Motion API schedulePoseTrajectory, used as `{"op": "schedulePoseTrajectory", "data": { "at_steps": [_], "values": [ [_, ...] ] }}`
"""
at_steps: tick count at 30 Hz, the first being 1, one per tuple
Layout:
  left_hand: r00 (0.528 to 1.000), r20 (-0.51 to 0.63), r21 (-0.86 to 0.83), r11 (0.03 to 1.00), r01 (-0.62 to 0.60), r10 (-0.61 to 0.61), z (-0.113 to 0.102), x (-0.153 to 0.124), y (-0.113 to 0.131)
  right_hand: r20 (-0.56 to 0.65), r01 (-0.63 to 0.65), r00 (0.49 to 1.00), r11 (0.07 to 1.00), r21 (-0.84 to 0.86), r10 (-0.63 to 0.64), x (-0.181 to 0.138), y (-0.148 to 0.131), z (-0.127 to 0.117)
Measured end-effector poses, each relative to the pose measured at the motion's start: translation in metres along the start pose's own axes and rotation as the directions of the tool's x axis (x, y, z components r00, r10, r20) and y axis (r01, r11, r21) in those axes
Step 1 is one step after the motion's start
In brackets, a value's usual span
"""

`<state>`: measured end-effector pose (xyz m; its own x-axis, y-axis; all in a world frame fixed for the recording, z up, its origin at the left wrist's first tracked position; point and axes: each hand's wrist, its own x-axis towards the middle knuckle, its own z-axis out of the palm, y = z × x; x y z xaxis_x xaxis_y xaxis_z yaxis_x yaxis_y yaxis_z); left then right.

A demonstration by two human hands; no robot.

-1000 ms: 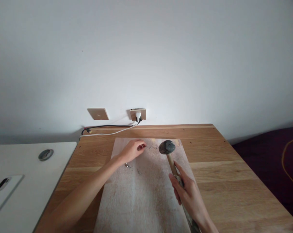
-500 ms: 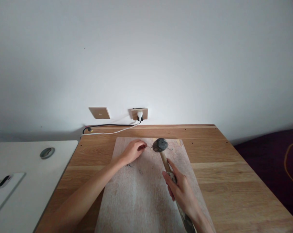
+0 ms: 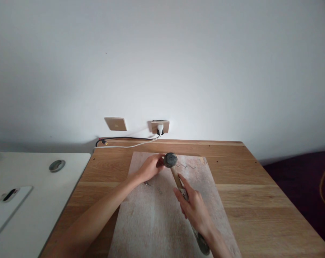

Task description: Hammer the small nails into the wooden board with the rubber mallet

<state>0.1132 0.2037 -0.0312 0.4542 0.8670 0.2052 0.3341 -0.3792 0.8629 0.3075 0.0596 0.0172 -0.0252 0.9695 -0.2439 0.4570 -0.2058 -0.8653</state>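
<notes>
I see a white wall (image 3: 178,64) filling the far half of the view, with two tan wall plates low on it: a blank plate (image 3: 115,123) to the left and a socket (image 3: 160,127) to the right with a white plug in it. From there a white cable (image 3: 125,146) and a black cable (image 3: 119,138) run left along the far edge of the wooden table (image 3: 259,193), which takes up most of the near half. A white counter (image 3: 30,193) stands to the left of the table, touching or just beside it, with a small round grey disc (image 3: 56,165) on it. A dark purple surface (image 3: 307,193) lies to the right.

On the table's middle lies a pale, worn board (image 3: 151,222), running from near to far. My right hand (image 3: 194,210) is clenched round the wooden handle of a hammer (image 3: 175,175), index finger laid along the shaft. The handle slants from near right to far left, and its dark round head sits over the board's far part, just beside my left hand (image 3: 149,167). That hand rests on the board with fingertips pinched together at the hammer head; I cannot tell what they hold, as it is too small to see. A few small nails (image 3: 159,190) lie loose on the board between my hands, and more (image 3: 189,166) lie just right of the head.
</notes>
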Motion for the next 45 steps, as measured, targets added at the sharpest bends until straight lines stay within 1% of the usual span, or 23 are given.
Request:
{"op": "schedulePoseTrajectory", "data": {
  "at_steps": [2, 5, 7, 9, 11, 14, 17, 20, 24, 26, 30, 33, 36, 40, 45],
  "values": [
    [1.0, 0.005, -0.003, 1.0, 0.005, -0.005, 0.001, 0.001, 0.0, -0.004, -0.009, 1.0, 1.0, 0.005, 0.009, 0.0, -0.001, 0.0],
    [1.0, 0.0, 0.047, 0.999, -0.019, 0.019, -0.004, 0.0, 0.002, -0.003, -0.009, 1.0, 1.0, -0.005, 0.009, 0.002, 0.0, 0.001],
    [0.998, -0.008, 0.106, 0.993, -0.055, 0.056, -0.015, -0.005, 0.006, 0.005, 0.007, 1.0, 1.0, -0.018, -0.007, 0.003, 0.002, 0.001],
    [0.996, 0.007, 0.183, 0.979, -0.092, 0.092, -0.032, -0.016, 0.01, 0.016, 0.017, 1.0, 1.0, -0.025, -0.017, 0.004, 0.004, 0.001],
    [0.991, 0.069, 0.258, 0.957, -0.132, 0.118, -0.053, -0.032, 0.015, 0.025, 0.014, 1.0, 1.0, -0.026, -0.013, 0.005, 0.005, 0.002],
    [0.975, 0.19, 0.306, 0.936, -0.174, 0.119, -0.079, -0.057, 0.02, 0.024, 0.007, 1.0, 1.0, -0.017, -0.007, 0.004, 0.006, 0.003],
    [0.961, 0.268, 0.305, 0.94, -0.154, 0.071, -0.089, -0.074, 0.02, 0.003, 0.007, 1.0, 1.0, 0.019, -0.008, 0.003, 0.005, 0.005],
    [0.951, 0.307, 0.286, 0.95, -0.126, 0.034, -0.086, -0.078, 0.017, -0.013, 0.006, 1.0, 0.999, 0.035, -0.006, 0.002, 0.004, 0.005],
    [0.946, 0.32, 0.252, 0.958, -0.136, 0.05, -0.08, -0.069, 0.016, -0.015, -0.005, 1.0, 0.999, 0.042, 0.006, -0.003, 0.003, 0.002],
    [0.955, 0.293, 0.253, 0.96, -0.12, 0.042, -0.077, -0.062, 0.016, -0.02, -0.018, 1.0, 0.998, 0.055, 0.019, -0.006, 0.005, 0.0],
    [0.983, 0.181, 0.227, 0.972, -0.068, 0.027, -0.069, -0.042, 0.017, -0.058, -0.044, 0.997, 0.996, 0.077, 0.048, -0.011, 0.01, -0.003],
    [0.988, 0.144, 0.208, 0.974, -0.089, 0.06, -0.061, -0.026, 0.017, -0.096, -0.04, 0.994, 0.996, 0.074, 0.047, -0.013, 0.012, -0.006],
    [0.987, 0.132, 0.25, 0.96, -0.125, 0.094, -0.054, -0.015, 0.016, -0.12, -0.05, 0.991, 0.996, 0.078, 0.06, -0.014, 0.011, -0.008],
    [0.984, 0.133, 0.268, 0.952, -0.149, 0.117, -0.049, -0.009, 0.013, -0.139, -0.06, 0.988, 0.993, 0.098, 0.073, -0.014, 0.008, -0.01],
    [0.982, 0.14, 0.31, 0.936, -0.167, 0.128, -0.044, -0.007, 0.011, -0.127, -0.063, 0.989, 0.991, 0.115, 0.077, -0.016, 0.007, -0.01]
  ]
}}
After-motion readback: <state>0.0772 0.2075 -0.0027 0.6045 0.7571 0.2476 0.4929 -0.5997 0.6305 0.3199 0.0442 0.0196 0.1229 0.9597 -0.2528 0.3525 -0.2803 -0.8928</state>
